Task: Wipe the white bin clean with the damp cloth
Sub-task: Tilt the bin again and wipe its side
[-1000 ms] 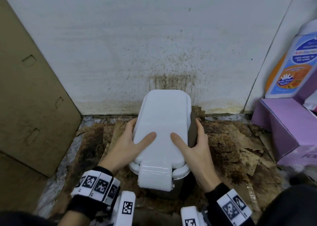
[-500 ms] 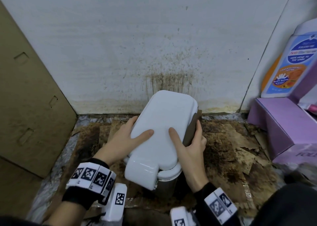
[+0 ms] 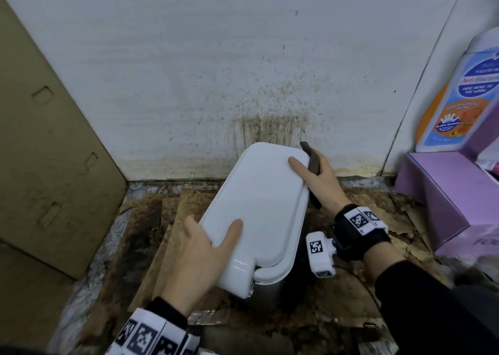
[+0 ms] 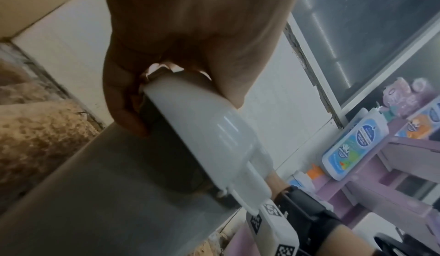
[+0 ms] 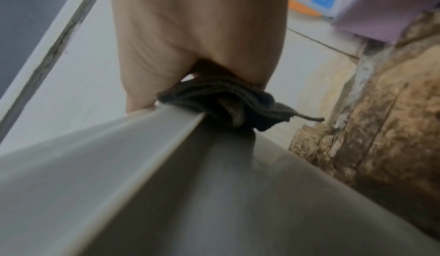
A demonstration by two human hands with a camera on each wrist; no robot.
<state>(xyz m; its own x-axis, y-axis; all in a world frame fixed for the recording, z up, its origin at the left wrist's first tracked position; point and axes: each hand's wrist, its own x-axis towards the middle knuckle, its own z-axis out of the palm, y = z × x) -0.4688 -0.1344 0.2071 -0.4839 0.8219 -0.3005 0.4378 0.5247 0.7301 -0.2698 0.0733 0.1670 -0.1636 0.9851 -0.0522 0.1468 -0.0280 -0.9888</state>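
The white bin (image 3: 259, 206) stands on the floor at an angle to the wall, with its lid closed. My left hand (image 3: 213, 236) grips the lid's near left edge, thumb on top and fingers curled under the rim, as the left wrist view shows on the lid (image 4: 209, 128). At the bin's far right corner my right hand (image 3: 310, 171) lays its thumb on the lid and presses the dark damp cloth (image 3: 313, 163) against the side. In the right wrist view the bunched cloth (image 5: 226, 102) sits between palm and bin edge (image 5: 142, 166).
A stained white wall (image 3: 270, 128) rises just behind the bin. A brown cardboard panel (image 3: 48, 152) leans at the left. At the right a purple box (image 3: 445, 192) carries a blue-and-orange bottle (image 3: 459, 98). Dirty, torn cardboard (image 3: 151, 246) covers the floor.
The bin has turned, its near end swinging left. My right hand has slid with the cloth along the right side to the far corner. My left hand has shifted toward the near left edge.
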